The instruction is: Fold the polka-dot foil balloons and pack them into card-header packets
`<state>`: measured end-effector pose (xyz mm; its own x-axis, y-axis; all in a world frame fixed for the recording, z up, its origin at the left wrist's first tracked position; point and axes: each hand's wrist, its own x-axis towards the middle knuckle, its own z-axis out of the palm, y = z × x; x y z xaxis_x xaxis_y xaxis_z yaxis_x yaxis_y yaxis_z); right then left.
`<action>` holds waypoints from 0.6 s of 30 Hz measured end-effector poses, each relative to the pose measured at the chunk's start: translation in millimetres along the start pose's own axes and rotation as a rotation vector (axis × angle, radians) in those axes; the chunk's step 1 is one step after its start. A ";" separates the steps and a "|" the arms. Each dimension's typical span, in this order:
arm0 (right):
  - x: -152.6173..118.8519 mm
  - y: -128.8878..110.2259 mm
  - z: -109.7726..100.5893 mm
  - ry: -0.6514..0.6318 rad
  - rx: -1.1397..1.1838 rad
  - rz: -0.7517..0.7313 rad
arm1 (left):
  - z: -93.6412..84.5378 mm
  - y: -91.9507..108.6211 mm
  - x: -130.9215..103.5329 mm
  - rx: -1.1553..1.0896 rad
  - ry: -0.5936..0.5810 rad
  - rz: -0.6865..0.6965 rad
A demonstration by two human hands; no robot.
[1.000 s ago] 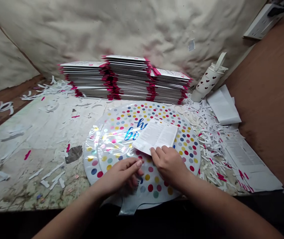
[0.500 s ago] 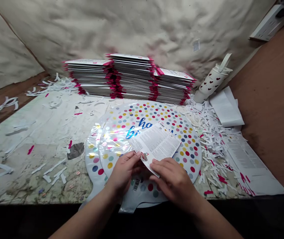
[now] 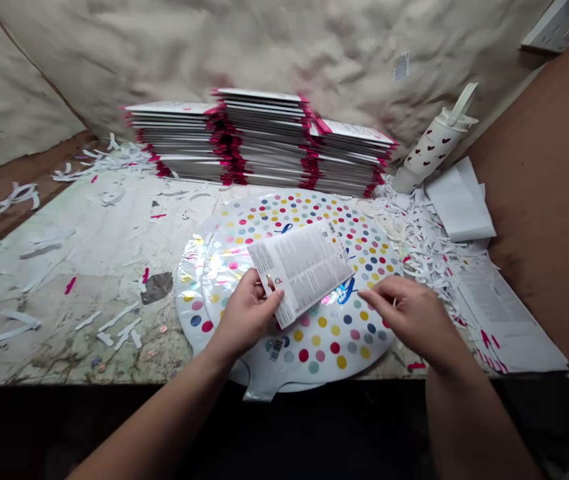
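Working at a pale, stained table [image 3: 84, 247] with a dark patch [image 3: 157, 288] toward the left. Resting polka-dotted foil balloons [image 3: 354, 348] flat and overlapping near the front edge, showing a small barcode label [image 3: 275, 350] close to a tail. Pinching the lower-left end of a printed card [image 3: 309, 263] in the left hand [image 3: 244, 313], pressing the thumb on the printed face and curling the fingers behind. Holding the card slanted over the middle of the balloons, hiding part of the blue lettering [image 3: 347, 291]. Bringing thumb and index finger close together on the right hand [image 3: 417, 320], pointing toward the card while staying just clear of its right end; being unable to tell of any meeting of fingertips, or of anything thin between. Seeing paper strips [image 3: 124, 330] to the left, a printed sheet [image 3: 504, 320] and a heap of shreds [image 3: 422, 233] to the right. Finding farther back blank papers [image 3: 462, 207], a heart-patterned tumbler [image 3: 432, 153] and three adjoining stacks of pink-edged packets [image 3: 269, 143], standing tallest in the middle. Facing a creased wall [image 3: 314, 40] behind.
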<state>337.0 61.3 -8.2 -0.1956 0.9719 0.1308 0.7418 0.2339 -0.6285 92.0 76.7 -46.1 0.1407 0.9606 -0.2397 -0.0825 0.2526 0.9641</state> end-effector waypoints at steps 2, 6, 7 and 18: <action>-5.5 2.0 -6.2 0.064 -0.056 -0.002 | -0.3 -3.4 1.1 0.062 -0.013 0.003; -4.8 -9.3 0.5 0.143 -0.115 -0.072 | 4.9 -5.4 -5.0 0.359 0.040 0.128; -2.5 -14.2 2.2 0.199 -0.137 -0.107 | 6.5 -2.1 -8.5 0.476 0.067 0.184; 19.6 -35.1 -10.5 0.549 0.780 -0.142 | -9.6 78.5 -24.9 0.461 -0.022 0.654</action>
<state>313.8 72.4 24.5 0.2239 0.8587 0.4609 0.0607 0.4598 -0.8860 72.6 73.7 34.4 0.2252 0.8935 0.3886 0.2605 -0.4396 0.8596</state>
